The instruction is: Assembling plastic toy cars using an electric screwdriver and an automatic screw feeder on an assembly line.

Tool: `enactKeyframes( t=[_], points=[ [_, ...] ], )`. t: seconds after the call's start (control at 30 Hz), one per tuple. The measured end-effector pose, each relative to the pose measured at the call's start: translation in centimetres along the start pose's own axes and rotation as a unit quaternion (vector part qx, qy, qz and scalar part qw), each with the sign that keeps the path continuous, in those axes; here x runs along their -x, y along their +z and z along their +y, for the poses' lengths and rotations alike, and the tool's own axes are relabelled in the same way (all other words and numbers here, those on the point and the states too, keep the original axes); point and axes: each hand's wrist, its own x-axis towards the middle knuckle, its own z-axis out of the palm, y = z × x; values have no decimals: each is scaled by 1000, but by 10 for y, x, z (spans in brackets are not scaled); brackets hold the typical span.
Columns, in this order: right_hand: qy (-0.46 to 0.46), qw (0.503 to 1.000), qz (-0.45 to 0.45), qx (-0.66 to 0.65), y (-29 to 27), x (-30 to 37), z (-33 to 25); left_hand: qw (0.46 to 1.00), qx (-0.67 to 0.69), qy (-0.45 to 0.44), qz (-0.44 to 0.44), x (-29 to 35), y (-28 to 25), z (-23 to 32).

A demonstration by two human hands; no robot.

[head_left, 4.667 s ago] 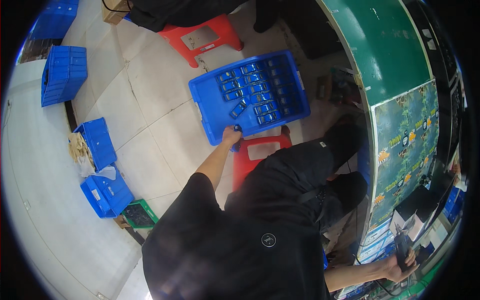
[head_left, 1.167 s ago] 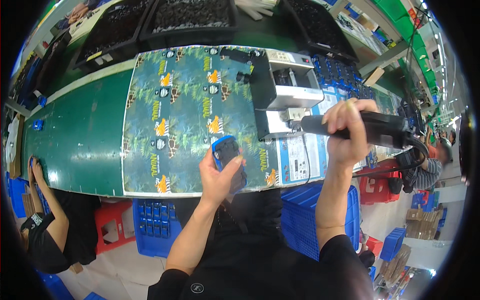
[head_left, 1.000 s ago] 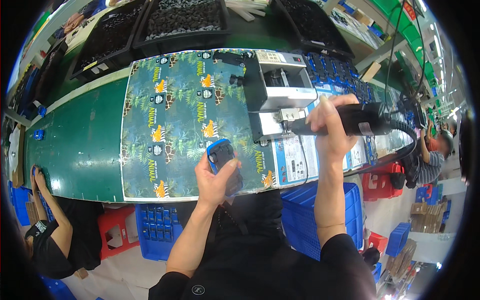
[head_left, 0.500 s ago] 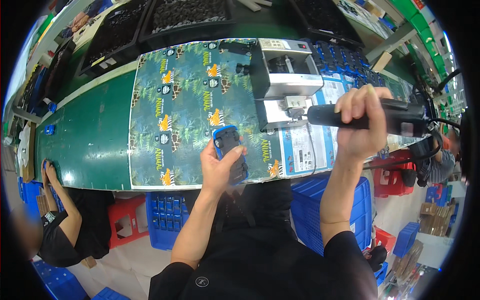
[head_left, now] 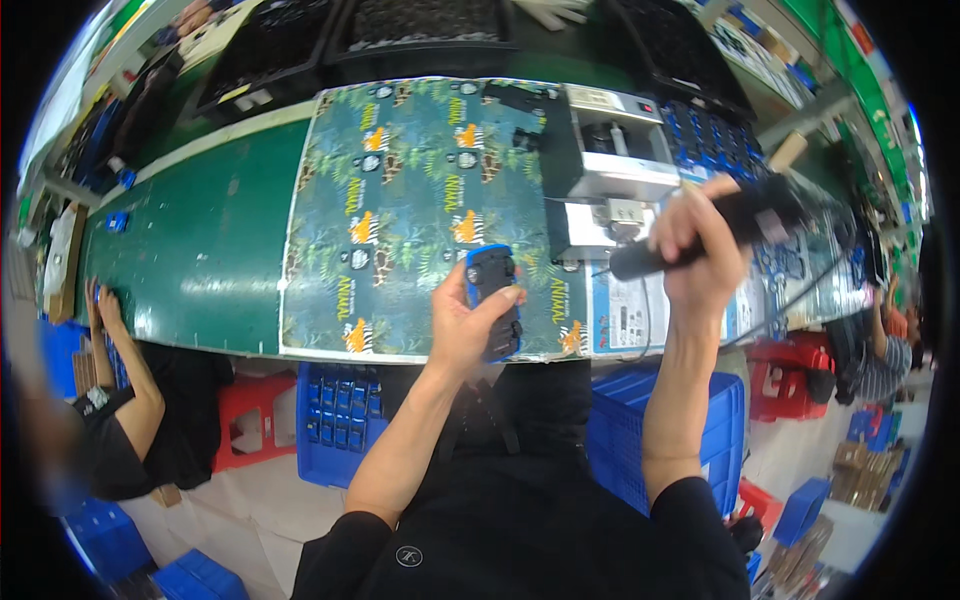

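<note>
Gripping a toy car (head_left: 494, 292) between thumb and fingers, the left hand (head_left: 462, 318) holds it with its matte black underside facing up; moulded ridges and dark, rounded wheels stand out from the flat base, and a smooth blue shell edges it at the upper end. The car is above a glossy patterned sheet (head_left: 405, 215) printed with leaves and orange striped animals, near the table's front edge. To the right of that grip, the right hand (head_left: 705, 245) is closed around a thick, cylindrical black power tool (head_left: 765, 210), slightly blurred, whose blunt front end points left and a little down. Just beyond this end sits a boxy metal machine (head_left: 605, 165) with shiny, flat faces and a black side. Farther past the right grip, blue car shells (head_left: 710, 140) lie packed in rows. Left of the left grip, the bare tabletop (head_left: 210, 250) is smooth, reflective green; well ahead of it, a deep black tray (head_left: 425, 60) holds small dark pieces.

The left forearm slants up and inward, thumb laid across the underside, fingers behind. The right forearm rises almost straight, its fingers curled around the barrel.
</note>
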Motion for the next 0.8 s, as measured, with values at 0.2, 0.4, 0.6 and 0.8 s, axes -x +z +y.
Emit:
enactKeyframes(
  t=[0.2, 0.4, 0.6, 0.8],
  points=[
    [-115, 981, -101, -121, 43, 30, 25, 1000, -1, -5, -11, -1, -3, 0],
    [-117, 982, -95, -115, 51, 34, 43, 999, 41, -15, 2, 2, -1, 3],
    [-116, 980, -111, -114, 54, 33, 41, 999, 26, -24, -5, 0, -1, 2],
    [-100, 984, -116, -90, 56, 39, 41, 999, 22, -25, -12, 0, -2, 7]
  ],
)
